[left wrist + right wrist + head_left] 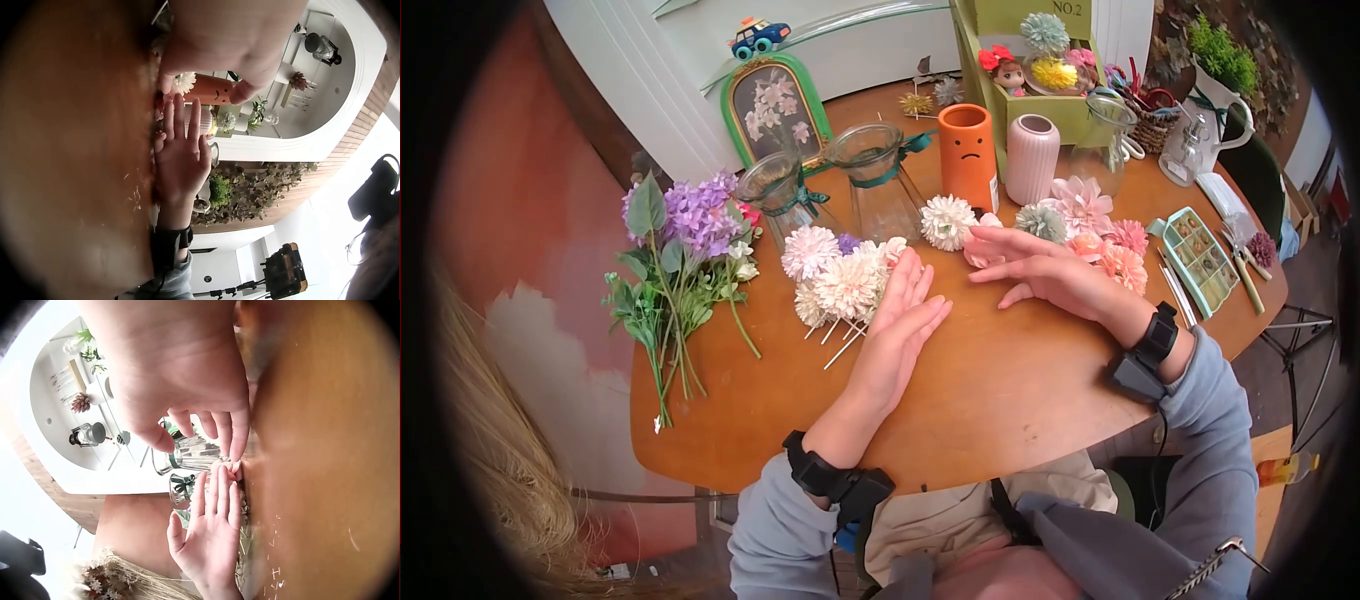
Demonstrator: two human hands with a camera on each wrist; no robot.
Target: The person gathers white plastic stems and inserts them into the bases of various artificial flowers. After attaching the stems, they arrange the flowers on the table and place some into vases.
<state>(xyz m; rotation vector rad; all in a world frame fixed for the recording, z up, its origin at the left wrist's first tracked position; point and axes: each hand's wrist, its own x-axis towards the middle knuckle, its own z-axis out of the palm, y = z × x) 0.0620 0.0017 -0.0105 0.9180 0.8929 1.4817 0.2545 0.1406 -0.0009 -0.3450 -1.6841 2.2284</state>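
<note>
Both my hands are empty: my left hand (898, 330), fingers straight, stands just beside the cream flowers (849, 285); my right hand (1055, 274), fingers loosely spread, hangs near the pink flowers (1083, 205). Both clusters lie back from the table's (1000, 390) near edge, probably giving my forearms room.

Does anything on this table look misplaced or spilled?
One purple bloom looks stray: it lies past the compartment tray, near the right edge of the table, apart from the other flower heads. No spill shows.
</note>
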